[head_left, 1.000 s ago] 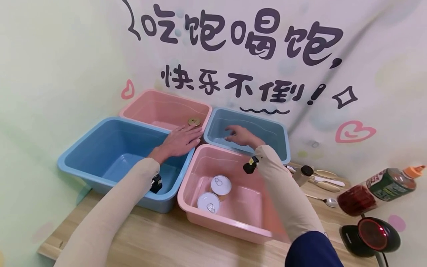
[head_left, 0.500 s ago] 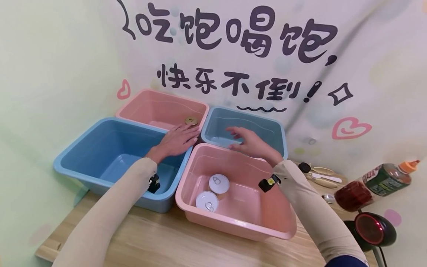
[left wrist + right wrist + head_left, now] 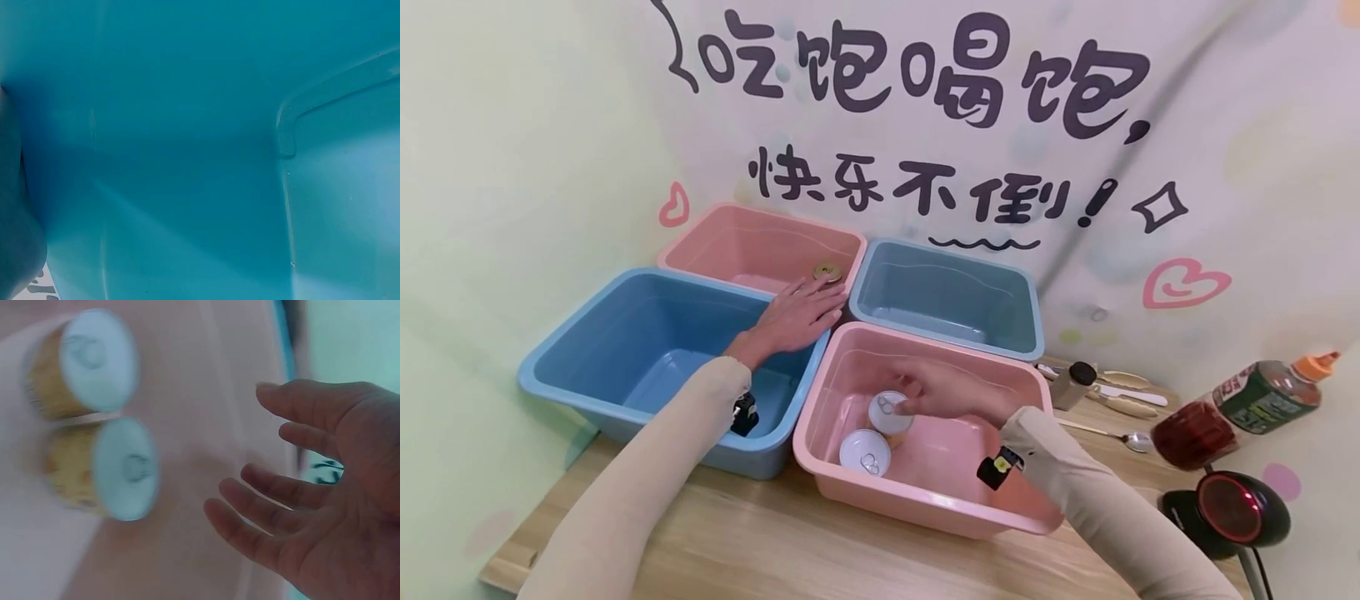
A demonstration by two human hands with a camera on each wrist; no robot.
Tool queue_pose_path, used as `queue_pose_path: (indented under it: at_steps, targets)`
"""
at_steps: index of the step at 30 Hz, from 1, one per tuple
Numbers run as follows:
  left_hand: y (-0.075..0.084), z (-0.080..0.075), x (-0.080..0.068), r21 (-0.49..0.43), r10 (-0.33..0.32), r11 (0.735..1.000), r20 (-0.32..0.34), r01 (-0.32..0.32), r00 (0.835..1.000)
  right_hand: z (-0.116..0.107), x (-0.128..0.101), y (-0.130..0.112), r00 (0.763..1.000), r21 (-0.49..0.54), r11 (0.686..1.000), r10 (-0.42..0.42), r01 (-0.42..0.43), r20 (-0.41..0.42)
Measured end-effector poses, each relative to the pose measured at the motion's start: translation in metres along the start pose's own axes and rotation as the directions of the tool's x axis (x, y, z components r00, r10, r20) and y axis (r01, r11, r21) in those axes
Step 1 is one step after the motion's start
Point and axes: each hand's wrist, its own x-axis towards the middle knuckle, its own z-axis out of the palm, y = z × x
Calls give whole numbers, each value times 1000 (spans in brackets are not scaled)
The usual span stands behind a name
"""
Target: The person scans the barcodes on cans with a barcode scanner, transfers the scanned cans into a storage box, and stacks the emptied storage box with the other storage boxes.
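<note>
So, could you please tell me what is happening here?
A person's right hand, holding nothing, is inside the front pink tub, close to two white-lidded cans standing side by side. The left hand is stretched over the edges of the front blue tub and back pink tub, near a gold-topped can.

Pale printed wall cover (image 3: 910, 137): black Chinese characters (image 3: 927, 169), "吃饱喝饱," above "快乐不倒!". Green label (image 3: 1268, 402) on clear plastic orange-capped bottle (image 3: 1236, 412) and print on white-lidded round tan cans (image 3: 100, 469) unreadable.
</note>
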Motion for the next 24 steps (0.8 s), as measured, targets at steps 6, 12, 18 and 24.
queue_pose_path:
  at_steps: [6, 12, 18, 24]
  targets:
    - [-1, 1, -1, 5, -1, 1000, -4, 1, 1000, 24, 7, 16, 1000, -206, 979, -2, 7, 27]
    - [-1, 1, 0, 2, 6, 1000, -5, -6, 1000, 37, 9, 21, 998, -347, 937, 63, -48, 31]
    - [-1, 2, -1, 1, 7, 1000, -2, -7, 1000, 45, 14, 26, 995, -355, 934, 76, -48, 65]
    - [-1, 1, 0, 8, 25, 1000, -15, -25, 1000, 49, 18, 31, 995, -342, 940, 34, -1, 90]
